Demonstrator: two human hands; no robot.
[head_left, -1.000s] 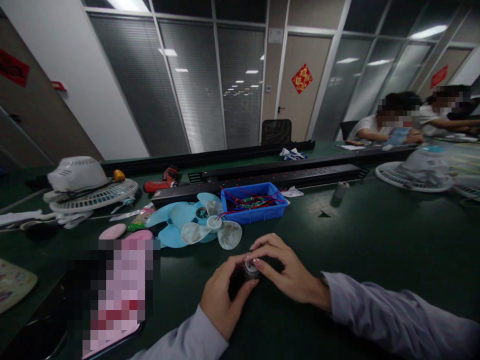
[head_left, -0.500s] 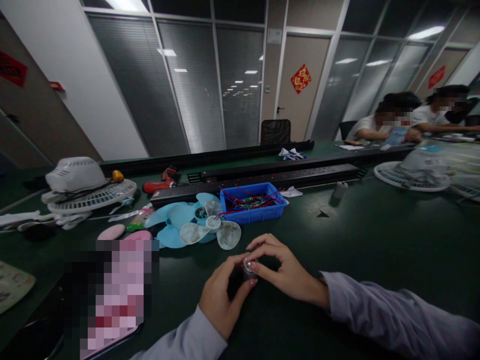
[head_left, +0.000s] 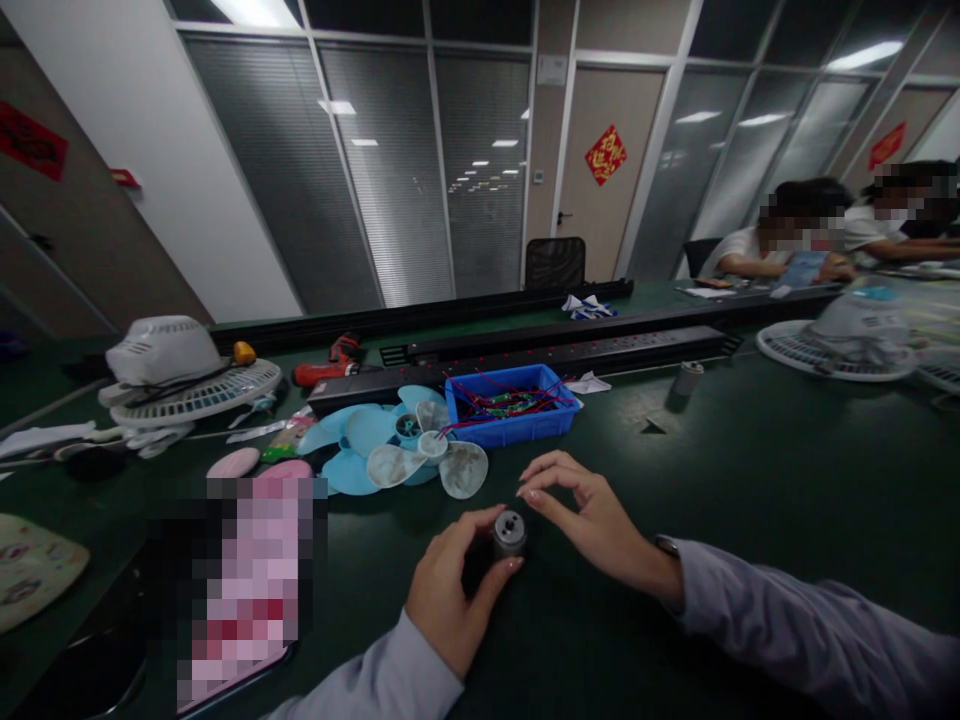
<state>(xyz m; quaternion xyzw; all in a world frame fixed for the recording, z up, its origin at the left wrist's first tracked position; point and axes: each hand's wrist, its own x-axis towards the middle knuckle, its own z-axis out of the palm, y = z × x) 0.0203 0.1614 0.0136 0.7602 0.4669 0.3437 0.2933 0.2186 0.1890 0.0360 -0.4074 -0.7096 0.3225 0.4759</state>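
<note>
A small grey metal cylinder with dark holes in its top stands upright on the dark green table. Around its left side curl the thumb and fingers of my left hand, gripping it. My right hand hovers just right of the cylinder, apart from it, its thumb and index finger close together; whether something tiny is between them is too small to tell. Beyond my hands lie pale blue fan blades, a greyish fan blade and a blue bin of red wires and green boards.
Another metal cylinder stands farther right. White fan parts lie left, with more at the right. A red drill and long black bars lie behind the bin. Two people sit at the far right.
My right hand has lifted off the top of the cylinder and moved to the right, uncovering its holes. My left hand still grips the cylinder. The view has shifted slightly.
</note>
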